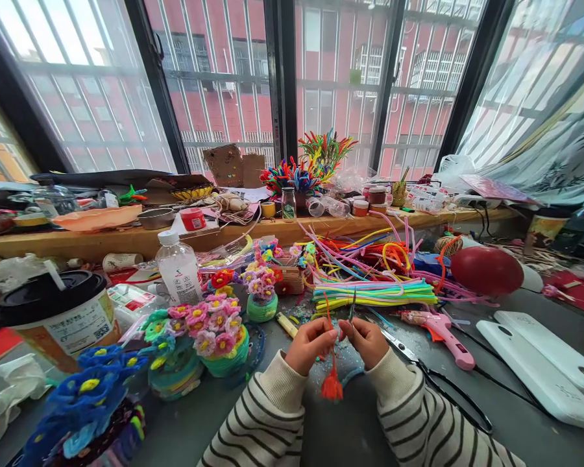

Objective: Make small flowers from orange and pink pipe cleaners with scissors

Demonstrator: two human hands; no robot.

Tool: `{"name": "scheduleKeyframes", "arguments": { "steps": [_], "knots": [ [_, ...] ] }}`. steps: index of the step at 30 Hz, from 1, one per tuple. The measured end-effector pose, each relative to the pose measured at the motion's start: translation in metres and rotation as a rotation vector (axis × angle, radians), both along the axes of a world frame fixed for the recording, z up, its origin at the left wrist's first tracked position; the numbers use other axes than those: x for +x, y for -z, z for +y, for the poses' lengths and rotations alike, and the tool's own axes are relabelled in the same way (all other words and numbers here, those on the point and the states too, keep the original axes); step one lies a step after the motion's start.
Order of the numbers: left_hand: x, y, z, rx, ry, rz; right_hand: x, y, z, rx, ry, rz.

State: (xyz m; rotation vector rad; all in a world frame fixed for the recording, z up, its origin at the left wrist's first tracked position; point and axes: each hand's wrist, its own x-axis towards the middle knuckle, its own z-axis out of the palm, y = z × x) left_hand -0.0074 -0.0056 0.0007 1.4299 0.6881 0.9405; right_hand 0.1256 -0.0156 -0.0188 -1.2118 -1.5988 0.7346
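Note:
My left hand is closed, pinching an orange pipe cleaner. One end sticks up above the fingers, and an orange fluffy tuft hangs below them. Close beside it, my right hand is closed around a thin, pointed metal tool whose tip points upward; its lower part is hidden in the fingers. The fingertips of both hands are nearly together. Small fuzzy scraps lie on the grey table below and behind them. Large scissors with black handles lie just right of my right hand.
Behind my hands lies a pile of coloured pipe cleaners. Pipe-cleaner flower pots, a plastic bottle and a lidded cup stand left. A pink glue gun, white power banks and a red balloon are right.

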Motion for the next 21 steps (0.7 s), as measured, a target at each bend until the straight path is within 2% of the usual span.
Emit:
{"name": "scheduleKeyframes", "arguments": {
  "steps": [8, 14, 18, 21],
  "knots": [
    [0.000, 0.000, 0.000, -0.031, 0.003, -0.061, 0.002, 0.016, 0.008, 0.036, 0.202, 0.072],
    [-0.003, -0.003, 0.001, 0.015, -0.176, -0.237, 0.001, 0.018, 0.010, 0.035, 0.205, 0.071],
    [-0.004, 0.001, 0.004, -0.067, -0.251, -0.400, -0.002, 0.021, 0.010, 0.098, 0.230, -0.004],
    [-0.005, 0.002, 0.005, -0.134, -0.277, -0.454, -0.003, 0.022, 0.010, 0.028, 0.190, 0.016]
  ]
}}
